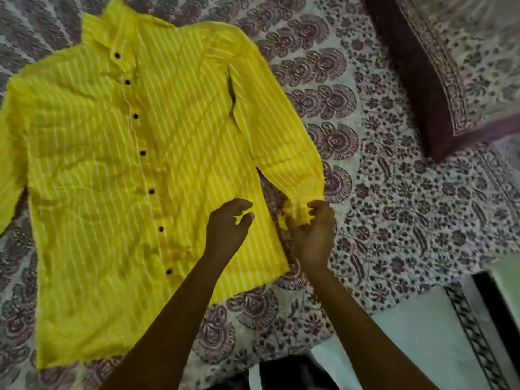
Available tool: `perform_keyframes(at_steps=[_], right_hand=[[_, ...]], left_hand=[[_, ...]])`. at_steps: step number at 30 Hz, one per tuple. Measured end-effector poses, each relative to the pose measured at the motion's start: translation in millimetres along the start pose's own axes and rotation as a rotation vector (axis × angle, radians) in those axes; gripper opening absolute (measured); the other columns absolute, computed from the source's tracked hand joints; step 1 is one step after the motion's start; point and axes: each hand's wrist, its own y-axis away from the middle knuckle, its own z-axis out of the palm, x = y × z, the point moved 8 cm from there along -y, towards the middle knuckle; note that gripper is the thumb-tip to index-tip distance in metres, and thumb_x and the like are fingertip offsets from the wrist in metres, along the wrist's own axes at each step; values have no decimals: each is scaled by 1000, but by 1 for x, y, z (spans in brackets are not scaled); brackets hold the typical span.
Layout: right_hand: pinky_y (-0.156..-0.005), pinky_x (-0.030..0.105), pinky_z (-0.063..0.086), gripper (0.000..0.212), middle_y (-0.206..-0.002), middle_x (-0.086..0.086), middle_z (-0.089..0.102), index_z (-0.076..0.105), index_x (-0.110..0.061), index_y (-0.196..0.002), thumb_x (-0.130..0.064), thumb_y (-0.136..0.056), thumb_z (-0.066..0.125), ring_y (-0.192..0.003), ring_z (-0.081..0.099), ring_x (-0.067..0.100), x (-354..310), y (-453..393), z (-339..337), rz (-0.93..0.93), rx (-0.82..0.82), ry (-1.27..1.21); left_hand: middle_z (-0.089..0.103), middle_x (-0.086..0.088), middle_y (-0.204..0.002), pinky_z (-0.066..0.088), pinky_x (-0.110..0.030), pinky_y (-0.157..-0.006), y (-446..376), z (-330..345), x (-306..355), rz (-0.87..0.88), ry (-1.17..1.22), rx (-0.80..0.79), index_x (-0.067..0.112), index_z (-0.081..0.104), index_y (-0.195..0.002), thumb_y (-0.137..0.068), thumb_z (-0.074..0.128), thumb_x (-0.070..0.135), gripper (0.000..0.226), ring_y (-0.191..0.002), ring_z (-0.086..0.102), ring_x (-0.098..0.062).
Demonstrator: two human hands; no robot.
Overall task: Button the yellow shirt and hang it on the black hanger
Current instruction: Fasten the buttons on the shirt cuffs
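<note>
Shirt: the yellow shirt (118,170) is spread flat, front up, on the bed (394,192), collar toward the top left, hem toward the viewer.
Buttons: a row of dark buttons (143,153) is seen down the placket, which lies closed along its length.
Cuff: the cuff (295,213) of the sleeve on the right side is bunched up just beside the shirt's side edge, directly under the right fingers.
Right hand: the cuff is pinched by the right hand (312,235), fingers (318,205) curled over the cloth.
Left hand: the left hand (226,226) is held over the shirt body, close to the cuff; its fingers are loosely curled and nothing is gripped by them.
Pillow: a patterned pillow (450,66) is seen at the upper right, well apart from the shirt.
</note>
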Motion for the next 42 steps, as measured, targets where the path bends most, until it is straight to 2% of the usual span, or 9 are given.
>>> perform_keyframes(at_steps=[4,8,12,16,20,26,32,38,42], right_hand=[[-76,40,44,50,-108,13,51,50,-10,-103,-35,-67,75,-98,53,33,26,-12,11,70,-90,86],[-74,35,43,25,-105,14,52,57,-8,-89,-27,-77,68,-89,55,30,32,-26,16,-12,-142,64],[-59,17,35,13,-77,4,50,46,-10,-78,-7,-82,58,-61,43,0,27,-29,-5,37,-144,-438],[-58,25,43,20,-69,0,49,43,-19,-74,-7,-89,50,-60,48,6,33,-26,-22,291,-108,-796],[-60,27,53,16,-79,1,57,46,-17,-82,-4,-91,51,-66,59,10,34,-25,-34,417,-133,-938],[-55,19,52,5,-75,2,60,55,-4,-94,-3,-90,53,-55,60,1,65,-38,-50,450,40,-882],[-53,22,49,14,-73,4,63,60,-3,-89,-4,-78,68,-59,59,11,90,-48,-27,484,34,-691],[-73,46,55,22,-81,14,66,57,-1,-98,-16,-83,63,-77,65,33,89,-58,-37,378,92,-516],[-73,37,54,27,-82,5,64,53,0,-102,-9,-81,67,-75,63,21,65,-53,-43,242,61,-565]], left_hand=[[69,-10,-107,51,-37,-82,10,43,4,0,-63,-29,8,67,-102,-83,66,11,18,-97,63,-24],[70,-11,-104,50,-31,-83,16,61,-2,-19,-71,-12,6,67,-98,-82,66,7,16,-95,65,-23],[71,-12,-99,50,-31,-85,17,63,-5,-47,-45,20,5,67,-96,-81,66,5,15,-89,65,-21],[70,-11,-103,48,-17,-83,17,73,11,-80,34,-26,7,67,-99,-82,64,6,17,-89,61,-15],[62,-8,-113,48,-31,-80,15,97,28,-237,418,-192,24,54,-118,-85,60,13,36,-99,59,-18],[50,-13,-132,45,-36,-96,0,129,19,-384,289,-109,15,39,-135,-85,65,21,57,-120,51,-25],[66,-16,-94,43,-32,-75,-14,147,22,-249,-71,-13,14,61,-82,-74,72,20,15,-92,60,-28],[58,-4,-70,43,-36,-68,-6,118,29,-215,435,181,26,53,-71,-74,63,10,19,-69,52,-17],[63,1,-72,45,-30,-68,-3,101,47,-89,495,200,29,61,-80,-77,65,14,16,-71,55,-14]])
